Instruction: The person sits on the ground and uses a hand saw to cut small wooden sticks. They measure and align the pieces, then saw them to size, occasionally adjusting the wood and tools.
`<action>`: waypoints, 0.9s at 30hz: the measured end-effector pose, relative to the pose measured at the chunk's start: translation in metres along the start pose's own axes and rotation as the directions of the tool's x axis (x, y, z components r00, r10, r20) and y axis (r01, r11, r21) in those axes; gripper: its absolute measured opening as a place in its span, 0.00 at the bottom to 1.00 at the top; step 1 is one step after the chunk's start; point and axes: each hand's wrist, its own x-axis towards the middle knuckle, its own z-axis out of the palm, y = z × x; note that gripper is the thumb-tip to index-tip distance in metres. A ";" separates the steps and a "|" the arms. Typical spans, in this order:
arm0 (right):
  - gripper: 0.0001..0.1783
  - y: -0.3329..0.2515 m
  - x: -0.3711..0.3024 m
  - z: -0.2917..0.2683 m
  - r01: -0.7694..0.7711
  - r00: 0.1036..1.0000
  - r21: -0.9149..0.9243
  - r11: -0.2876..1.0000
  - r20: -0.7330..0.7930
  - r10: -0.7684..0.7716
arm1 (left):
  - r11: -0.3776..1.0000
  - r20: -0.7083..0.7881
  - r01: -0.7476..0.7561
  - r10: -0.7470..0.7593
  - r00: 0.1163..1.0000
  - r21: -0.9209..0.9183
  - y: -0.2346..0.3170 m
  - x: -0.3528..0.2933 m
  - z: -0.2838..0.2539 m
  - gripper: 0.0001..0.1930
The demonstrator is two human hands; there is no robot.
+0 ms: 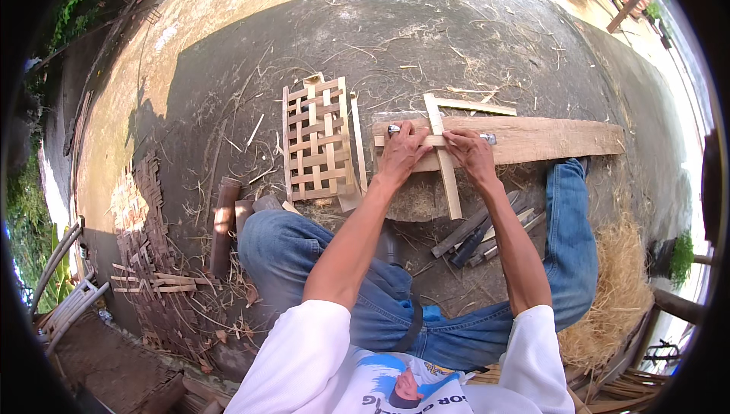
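In front of me a long wooden board lies across the ground. Two flat bamboo strips cross on it: a long strip running away from me and a shorter crosswise strip over the board. My left hand is closed on the crosswise strip, left of the crossing. Right of the crossing, my right hand pinches the same strip. Beside the left fingertips is a small shiny metal piece; another metal piece sits by the right fingers. What both are is too small to tell.
Left of the board lies a woven bamboo lattice panel. Dark-handled tools and wood strips lie between my legs. A pile of straw-like shavings is at the right. Pieces of log and a worn woven mat are at the left.
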 end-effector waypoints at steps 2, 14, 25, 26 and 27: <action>0.15 0.001 0.002 -0.003 0.032 0.999 -0.048 0.998 0.016 -0.031 | 0.999 0.005 0.030 -0.030 1.000 -0.042 0.000 0.000 0.000 0.20; 0.14 -0.005 0.013 -0.015 0.064 0.990 -0.218 0.974 0.134 -0.035 | 0.990 -0.115 0.053 -0.068 0.991 -0.128 -0.004 -0.004 0.008 0.22; 0.13 -0.003 0.005 -0.007 -0.006 0.993 -0.171 0.985 0.116 0.027 | 0.944 -0.048 0.091 -0.112 0.992 -0.317 -0.005 -0.005 0.000 0.20; 0.14 -0.005 0.002 -0.008 0.004 0.992 -0.195 0.981 0.121 0.020 | 0.950 -0.058 0.078 -0.100 0.993 -0.303 -0.005 -0.008 -0.001 0.19; 0.15 -0.010 0.003 -0.011 0.018 0.992 -0.218 0.976 0.123 0.009 | 0.957 -0.071 0.061 -0.085 0.994 -0.284 -0.006 -0.008 -0.002 0.19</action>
